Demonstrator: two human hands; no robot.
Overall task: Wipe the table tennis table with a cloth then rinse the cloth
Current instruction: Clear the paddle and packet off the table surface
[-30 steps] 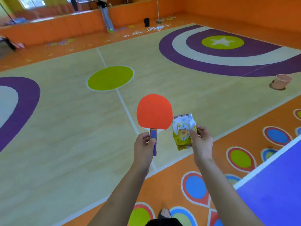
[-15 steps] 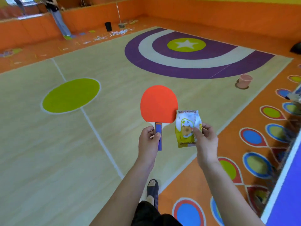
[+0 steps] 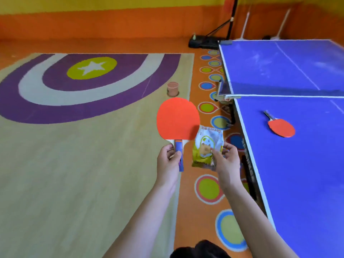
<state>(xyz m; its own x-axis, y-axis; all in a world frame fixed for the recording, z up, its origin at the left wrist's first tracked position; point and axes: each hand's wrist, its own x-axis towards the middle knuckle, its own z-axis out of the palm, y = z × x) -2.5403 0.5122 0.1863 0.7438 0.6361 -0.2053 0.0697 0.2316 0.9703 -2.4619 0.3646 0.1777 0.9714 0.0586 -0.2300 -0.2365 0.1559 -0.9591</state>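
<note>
Blue table tennis table (image 3: 297, 174) at right | left hand (image 3: 168, 162) grips red paddle (image 3: 177, 119) | right hand (image 3: 226, 161) pinches snack packet (image 3: 207, 144)

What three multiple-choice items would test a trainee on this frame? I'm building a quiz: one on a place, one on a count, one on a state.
1. Where does the second paddle lie?
A. on the floor
B. on the blue table, this side of the net
C. in the bucket

2. How many paddles are in view?
A. one
B. two
C. four

3. What is the right hand doing?
A. hanging free
B. pressing flat on the table
C. pinching a packet

Key: 1 B, the second paddle lies on the table, nearer than the net. 2 B, that one plus the paddle whose handle the left hand grips. 3 C, the right hand pinches the packet over the floor.
</note>
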